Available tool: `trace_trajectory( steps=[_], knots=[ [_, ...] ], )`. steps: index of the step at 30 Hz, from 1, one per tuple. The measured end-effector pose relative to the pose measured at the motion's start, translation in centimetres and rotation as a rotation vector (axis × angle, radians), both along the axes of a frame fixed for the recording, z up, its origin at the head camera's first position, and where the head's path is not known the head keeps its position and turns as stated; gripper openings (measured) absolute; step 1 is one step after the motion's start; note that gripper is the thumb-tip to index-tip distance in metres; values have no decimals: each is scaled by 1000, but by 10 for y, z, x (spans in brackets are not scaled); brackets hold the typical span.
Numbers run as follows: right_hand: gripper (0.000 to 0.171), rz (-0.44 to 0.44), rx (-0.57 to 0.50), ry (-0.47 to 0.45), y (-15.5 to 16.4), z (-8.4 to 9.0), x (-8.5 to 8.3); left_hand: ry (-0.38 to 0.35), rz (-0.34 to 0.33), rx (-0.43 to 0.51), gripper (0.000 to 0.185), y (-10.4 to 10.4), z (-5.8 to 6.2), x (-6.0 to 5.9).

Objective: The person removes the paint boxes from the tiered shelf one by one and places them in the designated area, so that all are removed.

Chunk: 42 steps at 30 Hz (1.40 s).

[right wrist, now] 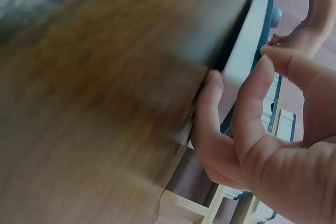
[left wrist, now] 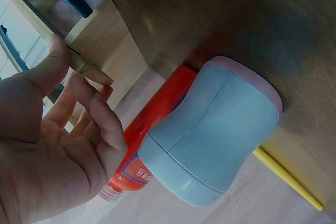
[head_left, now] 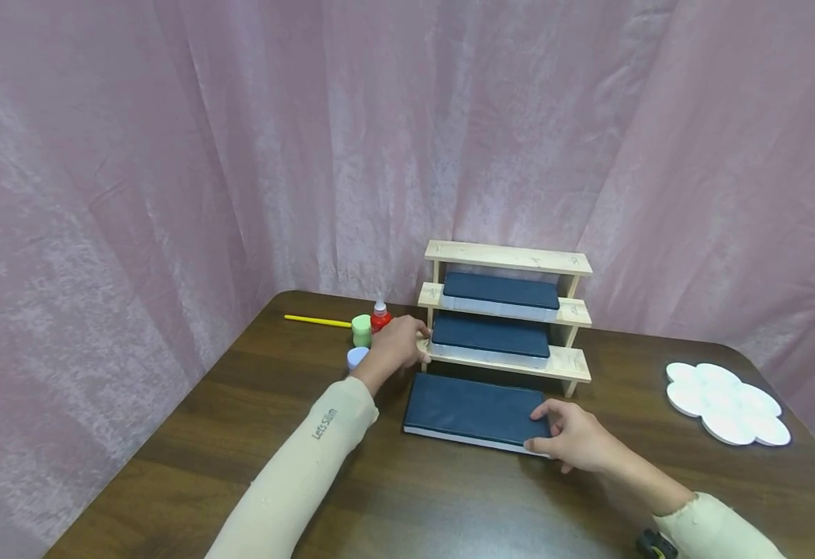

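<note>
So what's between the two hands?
In the head view, the dark blue case lying flat on the table spans most of it. The right hand grips its near corner; the left hand holds the wooden rack.

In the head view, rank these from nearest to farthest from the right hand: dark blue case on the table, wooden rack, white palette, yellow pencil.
From the right hand:
1. Dark blue case on the table: touched at its right end.
2. Wooden rack: just behind the case.
3. White palette: off to the right.
4. Yellow pencil: far left, at the back.
</note>
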State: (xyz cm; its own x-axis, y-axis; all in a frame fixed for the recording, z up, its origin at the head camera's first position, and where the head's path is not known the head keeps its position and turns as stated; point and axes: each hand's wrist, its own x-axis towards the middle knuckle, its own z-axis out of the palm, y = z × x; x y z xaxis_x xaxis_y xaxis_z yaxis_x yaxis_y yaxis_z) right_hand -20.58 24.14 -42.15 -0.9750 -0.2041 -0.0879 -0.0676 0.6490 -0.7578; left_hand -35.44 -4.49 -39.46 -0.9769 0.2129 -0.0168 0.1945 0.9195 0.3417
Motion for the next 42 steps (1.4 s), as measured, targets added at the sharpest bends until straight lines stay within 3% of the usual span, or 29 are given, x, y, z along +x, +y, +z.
trace_trajectory(
  steps=[12, 21, 26, 38, 42],
  knots=[
    [48, 17, -7, -39, 0, 2, 0, -1, 3, -1, 50, -1, -2, -1],
    [51, 82, -44, -51, 4, 7, 2, -1, 6, 3, 50, 0, -4, -3],
    [52, 67, -35, -76, 7, 10, 1, -3, 11, 11, 50, 0, -3, -1],
    [49, 36, -34, -33, 12, 22, -6, -8, 11, 6, 50, 1, -1, 2],
    [46, 24, -60, 20, 12, 23, -9, -8, 14, 0, 50, 1, 0, 1]
  ],
)
